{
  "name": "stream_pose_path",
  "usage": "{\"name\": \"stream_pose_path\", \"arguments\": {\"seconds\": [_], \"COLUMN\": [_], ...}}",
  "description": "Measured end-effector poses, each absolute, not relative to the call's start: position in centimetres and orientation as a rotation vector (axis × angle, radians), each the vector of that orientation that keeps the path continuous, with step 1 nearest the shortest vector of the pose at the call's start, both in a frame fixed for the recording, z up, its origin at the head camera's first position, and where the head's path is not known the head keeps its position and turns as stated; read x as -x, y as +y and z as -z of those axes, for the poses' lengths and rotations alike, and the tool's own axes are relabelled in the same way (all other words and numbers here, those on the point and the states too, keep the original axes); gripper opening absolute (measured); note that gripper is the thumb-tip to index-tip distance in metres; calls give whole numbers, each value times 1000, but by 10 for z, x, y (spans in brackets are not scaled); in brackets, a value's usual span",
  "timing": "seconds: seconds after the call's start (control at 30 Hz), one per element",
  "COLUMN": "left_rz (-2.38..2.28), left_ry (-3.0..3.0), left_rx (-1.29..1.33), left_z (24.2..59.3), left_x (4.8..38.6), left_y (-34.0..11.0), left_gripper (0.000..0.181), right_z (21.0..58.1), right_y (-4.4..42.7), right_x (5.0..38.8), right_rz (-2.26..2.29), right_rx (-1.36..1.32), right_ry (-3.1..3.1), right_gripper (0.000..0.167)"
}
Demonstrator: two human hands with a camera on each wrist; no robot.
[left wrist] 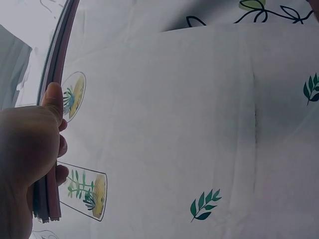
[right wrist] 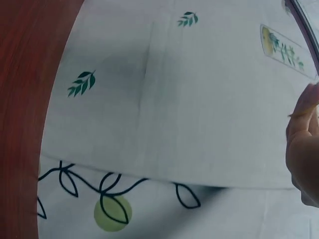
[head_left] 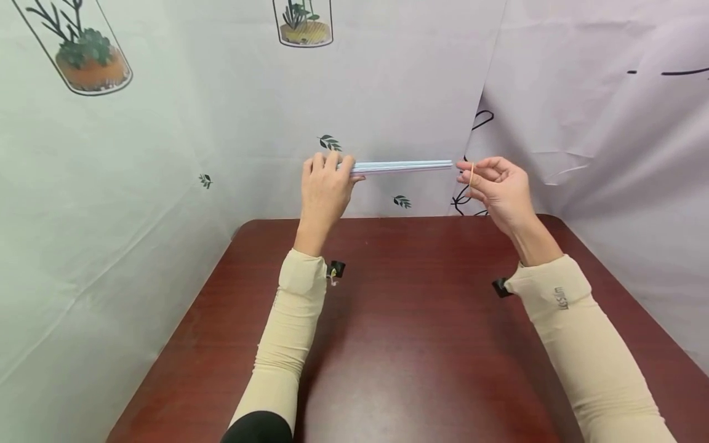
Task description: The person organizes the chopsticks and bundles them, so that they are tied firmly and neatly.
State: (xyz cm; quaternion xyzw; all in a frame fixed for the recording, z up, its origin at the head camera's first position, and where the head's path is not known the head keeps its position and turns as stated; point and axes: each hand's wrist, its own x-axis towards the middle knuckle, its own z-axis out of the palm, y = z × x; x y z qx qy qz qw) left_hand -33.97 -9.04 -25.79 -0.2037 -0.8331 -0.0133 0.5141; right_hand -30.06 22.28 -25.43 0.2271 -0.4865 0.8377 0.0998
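My left hand (head_left: 327, 191) grips a bundle of thin pale blue sticks (head_left: 404, 166) near one end, holding it level above the table's far edge. In the left wrist view the fingers of the left hand (left wrist: 30, 144) wrap round the bundle (left wrist: 60, 50), the thumb lying along it. My right hand (head_left: 506, 191) pinches a small orange-yellow band (head_left: 471, 175) just beyond the bundle's free end. The right wrist view shows the right hand (right wrist: 304, 144) at the right edge, close to the end of the sticks (right wrist: 304, 25).
A dark red-brown table (head_left: 410, 307) lies below both hands. Pale cloth (head_left: 388, 86) with printed plants and leaves hangs behind and at both sides. Small black cameras sit at both wrists.
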Motion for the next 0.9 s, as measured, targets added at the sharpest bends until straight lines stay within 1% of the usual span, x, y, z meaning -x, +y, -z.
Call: {"name": "stream_pose_path", "arguments": {"seconds": [0.1,0.23,0.47,0.53,0.77,0.9], "left_rz": [21,10,7,8,7,8], "left_ry": [-2015,-2021,-2009,-2004,-2022,-2031], "left_rx": [493,506,520,517,500,498], "left_z": [258,260,262,263,267,269], "left_x": [338,337,336,336,337,337], "left_y": [-91,-89,-83,-81,-77,-77], "left_gripper": [34,33,34,34,36,36], "right_z": [251,248,243,244,243,241], "right_y": [213,202,187,184,179,178], "right_x": [305,310,316,317,318,318], "right_rz": [-2454,-2366,-2155,-2058,-1815,-1737], "right_rx": [-702,-724,-664,-646,-644,-623], "right_ry": [-1426,-1483,-1721,-1829,-2082,-2123], "right_gripper": [13,17,20,24,53,56]}}
